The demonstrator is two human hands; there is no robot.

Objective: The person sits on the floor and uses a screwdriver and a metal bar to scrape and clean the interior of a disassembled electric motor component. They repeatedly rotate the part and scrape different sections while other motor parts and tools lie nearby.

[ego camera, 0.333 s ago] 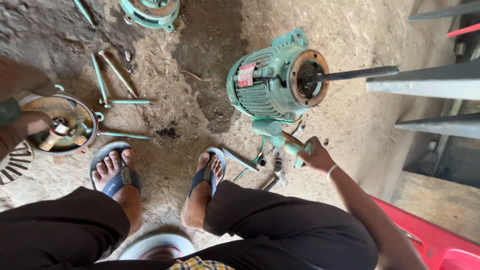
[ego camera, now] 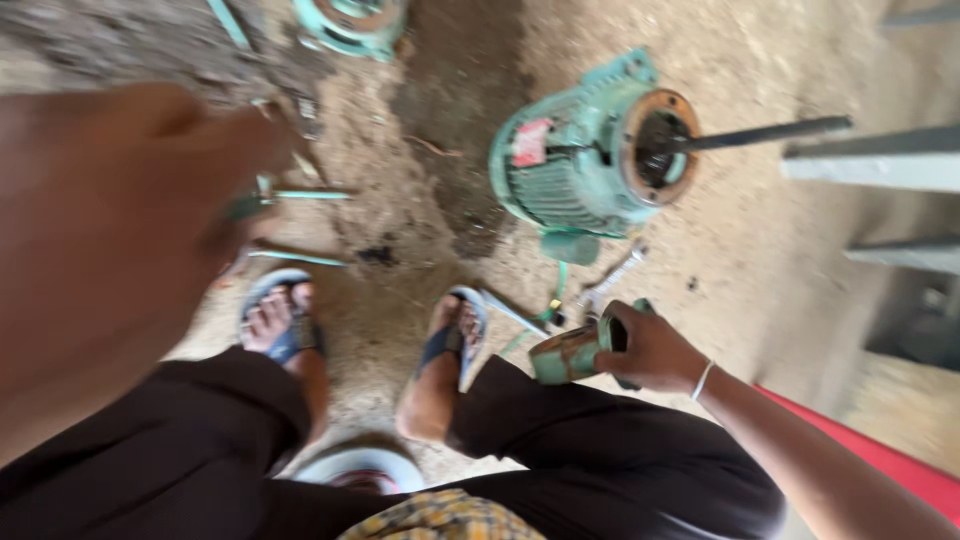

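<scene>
The right hand (ego camera: 650, 350) is wrapped around a small green metal housing part (ego camera: 568, 355), fingers curled over its top and thumb along the near side, holding it in the air above the right knee of the dark trousers (ego camera: 600, 450). The part's open, rusty brown end faces left. The left hand (ego camera: 120, 230) fills the left side of the view, very close to the camera and heavily blurred; whether it grips anything I cannot tell, though a green rod-like shape shows at its fingertips. On the dirt floor (ego camera: 420, 200) ahead lies a green electric motor (ego camera: 585, 160) on its side, its rusty open end turned right with a dark shaft (ego camera: 760, 133) sticking out. Just below the motor sits a short green cylinder (ego camera: 570, 245), and near it a metal wrench (ego camera: 612, 280) lies on the ground. Long green bolts (ego camera: 300, 257) lie near the left foot. Both feet wear blue sandals (ego camera: 455, 335), planted apart on the dirt. Another green casting (ego camera: 350, 22) sits at the top edge, well apart from the motor. A red surface (ego camera: 900, 465) runs under the right forearm, and grey metal bars (ego camera: 870, 165) reach in from the right.
</scene>
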